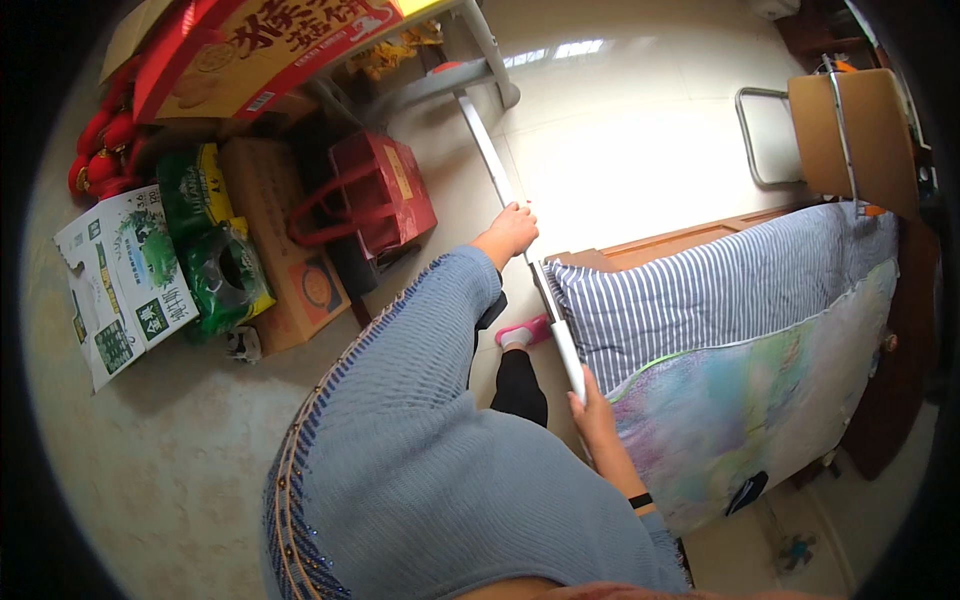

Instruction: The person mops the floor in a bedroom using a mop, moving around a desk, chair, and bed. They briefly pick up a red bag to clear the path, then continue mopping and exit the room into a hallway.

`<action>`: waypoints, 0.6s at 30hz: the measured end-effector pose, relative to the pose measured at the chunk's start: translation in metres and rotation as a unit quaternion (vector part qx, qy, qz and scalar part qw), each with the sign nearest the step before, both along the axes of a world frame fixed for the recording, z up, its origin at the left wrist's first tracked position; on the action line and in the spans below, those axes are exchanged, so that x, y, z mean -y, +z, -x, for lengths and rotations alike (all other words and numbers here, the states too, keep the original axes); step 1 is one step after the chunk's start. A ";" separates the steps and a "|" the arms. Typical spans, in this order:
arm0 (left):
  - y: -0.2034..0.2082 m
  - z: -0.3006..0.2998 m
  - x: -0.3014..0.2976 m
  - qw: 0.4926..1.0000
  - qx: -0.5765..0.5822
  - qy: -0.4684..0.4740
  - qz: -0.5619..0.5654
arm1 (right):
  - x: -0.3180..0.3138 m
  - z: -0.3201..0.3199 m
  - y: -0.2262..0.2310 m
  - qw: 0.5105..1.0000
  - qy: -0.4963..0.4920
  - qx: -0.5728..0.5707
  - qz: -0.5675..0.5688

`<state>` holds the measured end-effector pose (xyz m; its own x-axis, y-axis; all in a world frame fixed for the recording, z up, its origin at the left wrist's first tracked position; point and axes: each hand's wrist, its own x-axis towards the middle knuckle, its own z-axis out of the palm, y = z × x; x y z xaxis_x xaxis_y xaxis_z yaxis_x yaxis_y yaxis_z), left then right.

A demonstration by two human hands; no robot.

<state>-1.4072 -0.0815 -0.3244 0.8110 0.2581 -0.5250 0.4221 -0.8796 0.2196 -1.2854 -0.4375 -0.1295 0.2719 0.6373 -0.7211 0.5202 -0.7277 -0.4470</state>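
Observation:
A long white-and-silver pole (488, 155), like a mop or broom handle, slants from near my body toward the top of the head view. My left hand (510, 233) is closed around its middle, with the arm stretched forward. Lower down, my right hand (594, 410) grips the thicker white end section, close to the bed's corner; a black band circles that wrist. The pole's far end reaches in by a pale grey frame (487, 60), beside a small orange-red part (446, 67). What sits on that end cannot be made out.
On the left stand a red gift bag (395, 195), a brown carton (290, 260), green packs (225, 275), a white carton (130, 280) and a large red-yellow box (270, 50). A bed with striped bedding (680, 300) lies right; a folding chair (850, 130) stands beyond. My foot wears a pink slipper (535, 328).

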 end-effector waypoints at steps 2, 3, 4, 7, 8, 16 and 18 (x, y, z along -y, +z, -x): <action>-0.003 -0.002 0.004 0.997 0.060 0.045 -0.030 | -0.001 -0.016 0.002 0.997 0.049 0.039 0.051; -0.003 -0.003 0.005 0.994 0.081 0.063 -0.027 | -0.003 -0.022 0.006 0.996 0.061 0.050 0.035; 0.000 -0.004 0.007 0.991 0.106 0.081 -0.028 | -0.006 -0.030 0.015 0.996 0.076 0.047 -0.002; 0.017 -0.004 0.008 0.979 0.158 0.122 -0.028 | -0.021 -0.043 0.053 0.991 0.117 0.060 -0.005; 0.025 -0.003 0.008 0.972 0.187 0.138 -0.034 | -0.027 -0.048 0.070 0.989 0.133 0.070 0.007; 0.092 -0.002 0.089 0.920 0.307 0.245 -0.001 | -0.011 -0.071 0.211 0.952 0.261 0.156 0.025; 0.111 -0.005 0.117 0.911 0.331 0.245 -0.005 | 0.003 -0.076 0.246 0.951 0.261 0.163 0.000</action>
<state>-1.4020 -0.1988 -0.2135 0.7351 0.6766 0.0414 0.5431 -0.6244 0.5613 -1.2095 -0.4404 0.1161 0.1275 0.7474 -0.6520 0.9221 -0.3314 -0.1996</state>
